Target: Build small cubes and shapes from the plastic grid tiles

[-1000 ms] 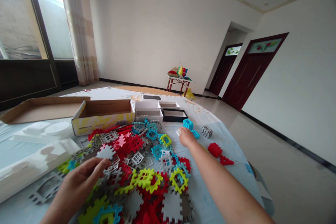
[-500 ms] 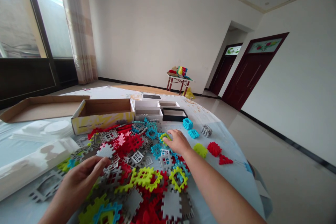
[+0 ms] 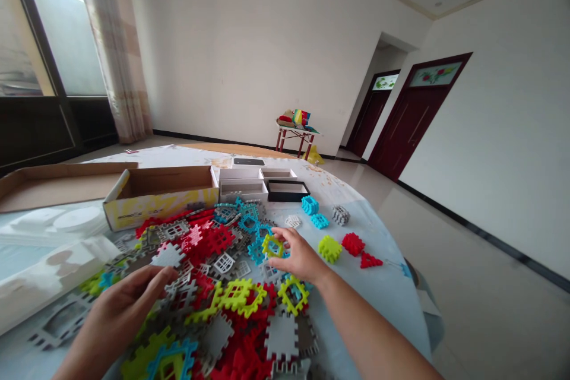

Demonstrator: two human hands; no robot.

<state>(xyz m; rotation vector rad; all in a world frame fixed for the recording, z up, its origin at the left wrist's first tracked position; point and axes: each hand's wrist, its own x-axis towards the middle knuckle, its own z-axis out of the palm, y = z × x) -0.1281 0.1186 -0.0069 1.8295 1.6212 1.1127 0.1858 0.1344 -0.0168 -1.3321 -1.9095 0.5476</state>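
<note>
Sitting in R hand [image 3: 301, 255]: grn frame [image 3: 266, 247]

Bare tablecloth [image 3: 392, 297] left room outside the right hand [image 3: 300, 255], narrowing to a gap between knuckles and green cube [image 3: 330, 249]. Past its fingertips, blue cubes [image 3: 310, 205] and a black tray [image 3: 288, 198] stood in the way. Toothed pieces [image 3: 219, 240] filled the space between both hands. Ahead of the left hand [image 3: 136, 297], a cardboard box [image 3: 162, 209] blocked passage; white packaging [image 3: 57, 276] crowded its outer side.

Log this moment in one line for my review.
Left hand: near light-grey plate, grip unclear | Right hand: at lime-green frame, grip unclear | Behind mixed-colour pile: open carton
</note>
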